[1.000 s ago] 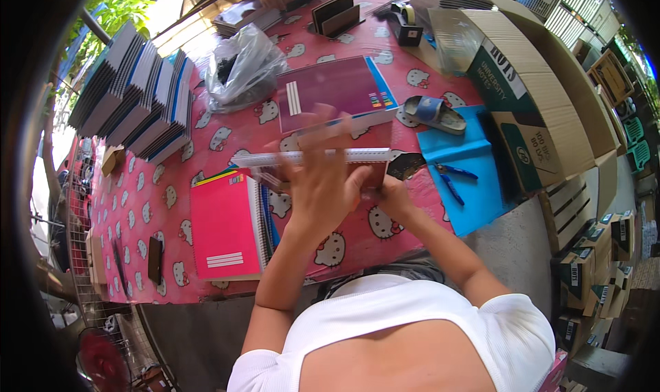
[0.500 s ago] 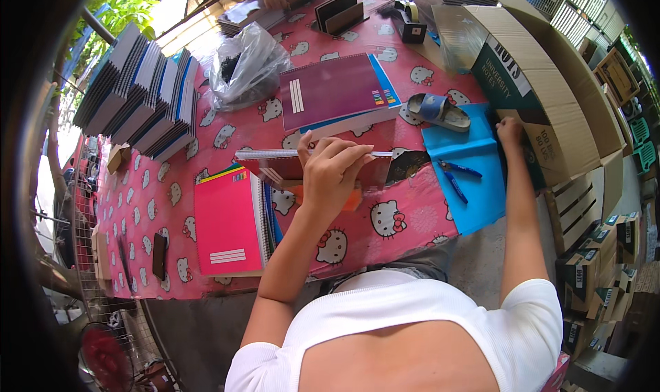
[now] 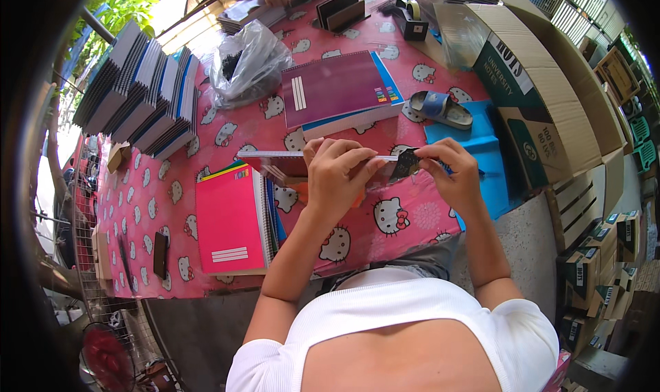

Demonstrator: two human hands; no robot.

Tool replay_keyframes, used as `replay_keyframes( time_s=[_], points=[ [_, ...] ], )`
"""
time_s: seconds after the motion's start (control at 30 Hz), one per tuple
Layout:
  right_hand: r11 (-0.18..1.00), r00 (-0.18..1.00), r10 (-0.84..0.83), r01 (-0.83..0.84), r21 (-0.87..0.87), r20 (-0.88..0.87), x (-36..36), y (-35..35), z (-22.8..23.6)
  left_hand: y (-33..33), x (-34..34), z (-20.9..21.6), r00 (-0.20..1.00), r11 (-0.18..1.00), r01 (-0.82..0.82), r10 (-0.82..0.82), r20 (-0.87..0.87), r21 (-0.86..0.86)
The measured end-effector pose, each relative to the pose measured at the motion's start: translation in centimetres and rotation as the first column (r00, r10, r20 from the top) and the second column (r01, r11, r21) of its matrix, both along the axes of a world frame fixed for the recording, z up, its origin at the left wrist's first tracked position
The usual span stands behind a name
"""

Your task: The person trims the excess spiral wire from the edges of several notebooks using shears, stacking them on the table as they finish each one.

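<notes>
One grip, that of the left hand [image 3: 335, 175], holds a maroon notebook [image 3: 287, 165] on edge, apparently against tipping, while the right hand [image 3: 455, 177] curls thumb and fingers near its right end, around what I cannot tell, a pink notebook [image 3: 230, 220] lying left of it, a purple notebook [image 3: 335, 83] beyond.

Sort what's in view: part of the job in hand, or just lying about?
Likely the job:
upright notebook, held in left hand
right hand, near its right end
pink-covered notebook
purple-covered notebook
stacked notebooks

Likely just lying about:
sandal
plastic bag
dark flat block
</notes>
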State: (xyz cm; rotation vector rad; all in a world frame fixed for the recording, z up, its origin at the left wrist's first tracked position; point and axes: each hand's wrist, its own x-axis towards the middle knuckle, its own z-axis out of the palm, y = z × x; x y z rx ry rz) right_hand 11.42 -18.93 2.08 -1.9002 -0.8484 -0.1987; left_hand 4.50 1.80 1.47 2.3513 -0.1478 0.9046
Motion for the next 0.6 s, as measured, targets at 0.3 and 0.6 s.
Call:
replay_keyframes(
  time_s=[0.3, 0.6],
  points=[
    [0.998, 0.998, 0.008, -0.004, -0.055, 0.062, 0.6, 0.9, 0.5, 0.0, -0.3, -0.3, 1.0, 0.999, 0.006, -0.006, 0.009, -0.036],
    [0.966, 0.966, 0.249, -0.254, -0.053, -0.074, 1.5, 1.6, 1.0, -0.4, -0.5, -0.2, 0.998, 0.999, -0.048, 0.048, 0.049, 0.002]
  ],
)
